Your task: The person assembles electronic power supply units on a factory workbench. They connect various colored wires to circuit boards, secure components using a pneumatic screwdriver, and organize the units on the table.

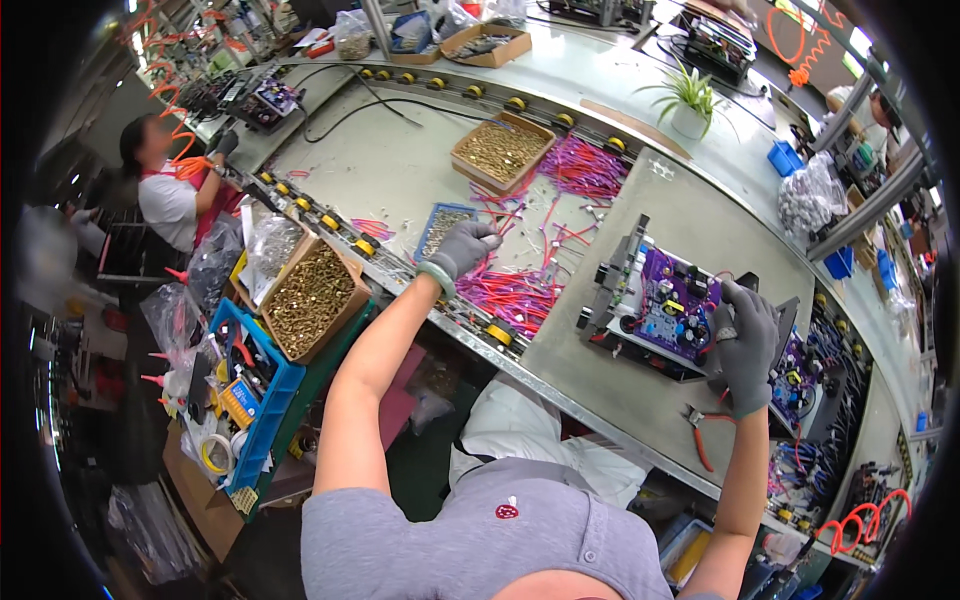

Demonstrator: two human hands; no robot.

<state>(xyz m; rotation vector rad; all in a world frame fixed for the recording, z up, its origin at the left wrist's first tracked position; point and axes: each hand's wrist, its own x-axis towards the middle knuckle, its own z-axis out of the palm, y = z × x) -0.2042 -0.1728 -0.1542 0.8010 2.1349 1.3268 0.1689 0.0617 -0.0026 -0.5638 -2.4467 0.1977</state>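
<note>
Beside the purple circuit board point(668, 305), the gloved right hand point(745, 345) steadies its edge, fingers curled closed, while the left hand point(462, 248) pinches red-purple wires point(510, 292).

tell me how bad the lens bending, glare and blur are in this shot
Head view: strong fisheye, the conveyor rail curves and the corners go black; lighting bright and even overhead, with mild glare on the pale table near the top; left hand, right hand and the purple circuit board are sharp; things at the rim, like the blue tool tray, are squeezed and softer.
</note>
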